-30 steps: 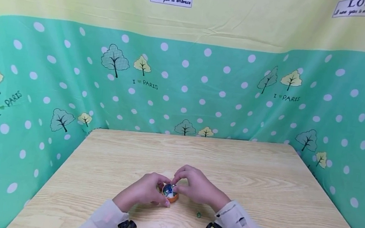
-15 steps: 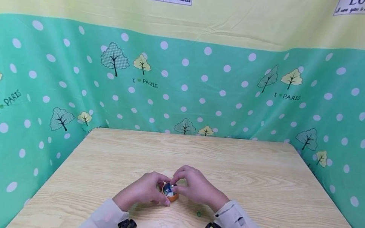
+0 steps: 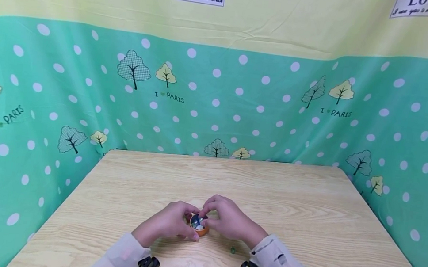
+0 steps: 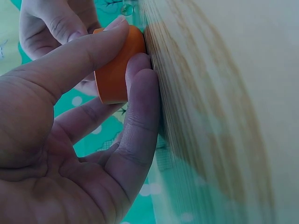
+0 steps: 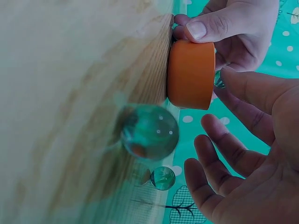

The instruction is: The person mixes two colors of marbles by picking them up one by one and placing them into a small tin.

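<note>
1 orange cup (image 3: 202, 232), lower centre of head frame; left hand (image 3: 172, 220) grips its wall, right hand (image 3: 230, 218) pinches glass marble (image 5: 218, 80) at rim. Cup likely light, stiff: hold outer wall. Marble likely slippery: pinch across middle.

Head view's nice and bright, pretty even light over the pale wood-grain counter (image 3: 270, 194), except for a blown-out white glare spot near the bottom edge. Shadows are faint and soft. The wide lens stretches the white dots on the green-and-yellow fabric backdrop (image 3: 248, 113) toward the sides. Both wrist views are way dimmer, kinda murky, with the counter hazy and its grain smeared up close. In the right one, the shallow round orange container (image 5: 191, 74) looks crisper than the big clear greenish glass marble (image 5: 149, 133), which is out of focus with pinpoint highlights.
</note>
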A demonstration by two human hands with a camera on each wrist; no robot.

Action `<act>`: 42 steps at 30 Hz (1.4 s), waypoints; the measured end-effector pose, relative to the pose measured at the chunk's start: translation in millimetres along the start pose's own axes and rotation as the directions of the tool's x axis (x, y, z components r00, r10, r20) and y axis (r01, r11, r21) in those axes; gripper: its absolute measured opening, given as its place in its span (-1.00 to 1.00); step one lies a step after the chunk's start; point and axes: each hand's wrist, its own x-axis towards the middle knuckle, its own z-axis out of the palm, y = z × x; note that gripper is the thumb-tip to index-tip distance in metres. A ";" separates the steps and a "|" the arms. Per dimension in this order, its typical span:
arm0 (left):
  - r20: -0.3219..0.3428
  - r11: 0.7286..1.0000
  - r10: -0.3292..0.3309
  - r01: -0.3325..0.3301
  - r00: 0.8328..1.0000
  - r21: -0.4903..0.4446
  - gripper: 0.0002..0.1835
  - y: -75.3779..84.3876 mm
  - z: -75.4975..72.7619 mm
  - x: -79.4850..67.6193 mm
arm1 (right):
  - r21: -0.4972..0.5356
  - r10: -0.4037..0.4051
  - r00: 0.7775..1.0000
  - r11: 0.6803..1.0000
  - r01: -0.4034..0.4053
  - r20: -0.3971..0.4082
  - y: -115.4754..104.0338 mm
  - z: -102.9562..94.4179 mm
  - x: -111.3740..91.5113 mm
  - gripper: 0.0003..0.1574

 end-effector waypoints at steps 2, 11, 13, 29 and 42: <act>0.000 1.000 0.005 -0.005 1.000 0.001 -0.43 -0.2 -0.2 0.3 | -0.003 0.002 1.000 1.000 -0.002 0.002 -0.4 -0.1 -0.1 -0.90; -0.002 1.000 0.005 -0.005 1.000 0.010 -0.41 -0.8 -0.2 0.4 | -0.011 0.000 1.000 1.000 0.000 0.003 -1.0 0.4 -0.5 -0.92; -0.001 1.000 0.005 -0.005 1.000 0.005 -0.39 -0.7 0.1 -0.2 | -0.009 -0.001 1.000 1.000 0.001 0.003 -1.4 0.3 -0.7 -0.92; -0.004 1.000 0.003 -0.003 1.000 0.007 -0.43 1.0 0.0 -1.0 | -0.012 -0.018 1.000 1.000 0.018 -0.001 -2.9 -1.0 -1.8 -0.93; -0.003 1.000 -0.010 0.010 1.000 -0.012 -0.38 1.5 0.2 -1.0 | -0.011 -0.013 1.000 1.000 0.013 -0.003 -1.8 -1.2 -1.6 -0.92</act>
